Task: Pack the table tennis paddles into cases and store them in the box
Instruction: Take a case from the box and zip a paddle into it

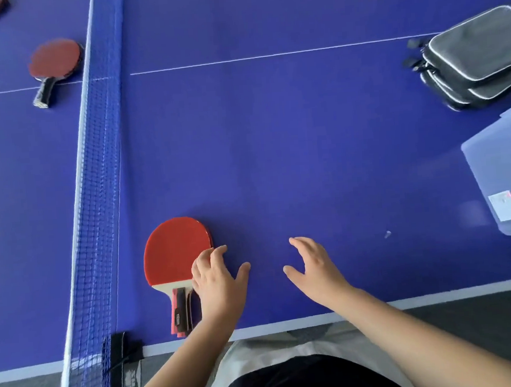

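Both my hands hover low, fingers loosely spread and holding nothing: left hand (216,282) with fingertips over the near paddles' (176,253) red blade edge, right hand (314,267) well apart. I judge the stacked paddles could slide apart if I grab one-handed. Far beyond my right fingers sit the cases (477,57) and box (501,176); two paddles (54,60) lie past the net (95,174).

Red-faced paddles (173,250), black-and-red handles; blue table (275,146), white lines; blue net (101,161); grey-black cases (474,54), white piping
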